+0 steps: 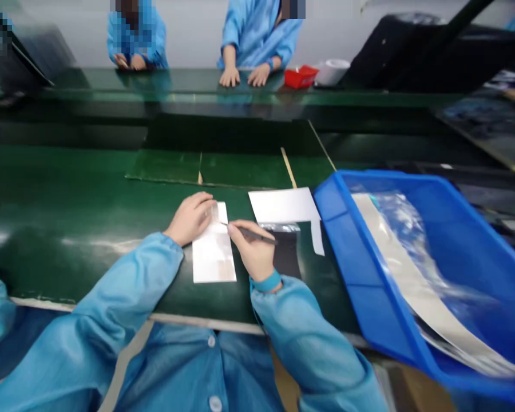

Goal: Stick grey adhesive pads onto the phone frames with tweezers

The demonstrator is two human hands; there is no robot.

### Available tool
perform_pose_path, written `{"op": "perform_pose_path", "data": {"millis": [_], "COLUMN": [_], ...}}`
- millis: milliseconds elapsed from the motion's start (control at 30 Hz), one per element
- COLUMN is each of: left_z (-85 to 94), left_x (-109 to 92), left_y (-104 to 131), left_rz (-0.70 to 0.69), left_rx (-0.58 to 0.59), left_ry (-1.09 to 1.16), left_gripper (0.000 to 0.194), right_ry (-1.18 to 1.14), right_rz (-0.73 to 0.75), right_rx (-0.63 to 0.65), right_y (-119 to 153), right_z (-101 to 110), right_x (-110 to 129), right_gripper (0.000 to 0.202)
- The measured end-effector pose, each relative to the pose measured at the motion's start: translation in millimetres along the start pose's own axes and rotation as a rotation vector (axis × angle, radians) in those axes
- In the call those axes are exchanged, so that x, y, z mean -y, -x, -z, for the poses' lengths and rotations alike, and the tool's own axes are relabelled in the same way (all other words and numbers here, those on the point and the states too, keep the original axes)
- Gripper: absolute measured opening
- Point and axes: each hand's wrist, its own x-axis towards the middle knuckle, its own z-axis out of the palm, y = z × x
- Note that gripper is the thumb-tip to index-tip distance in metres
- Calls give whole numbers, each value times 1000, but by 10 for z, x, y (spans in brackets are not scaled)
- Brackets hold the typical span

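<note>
Head view: green bench (77,200), people (257,31) opposite; right hand (256,254) grips tool (261,236), left hand (189,220) on sheet (212,257), grip unclear.

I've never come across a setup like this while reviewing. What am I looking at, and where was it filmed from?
There is no machine here: one person in blue sleeves works with two bare hands. The single picture comes from a camera worn on their head, looking forward and down.

The left hand rests on a white rectangular sheet lying on a glossy green work surface. The right hand holds a slim dark pen-like tool, its tip over the sheet.

To the right lie a flat dark rectangular piece and another white flat sheet, beside a blue plastic bin. Across the bench, two other people sit or stand; which, I cannot tell.
</note>
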Motion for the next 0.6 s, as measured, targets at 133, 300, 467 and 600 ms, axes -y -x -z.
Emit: {"op": "perform_pose_path", "data": {"millis": [133, 300, 467, 600], "left_z": [53, 29, -54, -76], "left_x": [-129, -311, -260, -230], "left_y": [67, 146, 163, 166], "left_rz": [-296, -384, -386, -374], "left_rx": [106, 274, 340, 341], "left_ry": [25, 4, -6, 10], "left_gripper": [27, 36, 36, 37], "right_ry": [-39, 113, 183, 213], "right_rz": [-72, -98, -167, -162], "right_rx": [-25, 245, 251, 253], "right_y": [158, 410, 472, 469], "right_z": [207, 507, 569, 539], "right_x": [109, 63, -143, -159], "right_gripper": [12, 8, 16, 16]}}
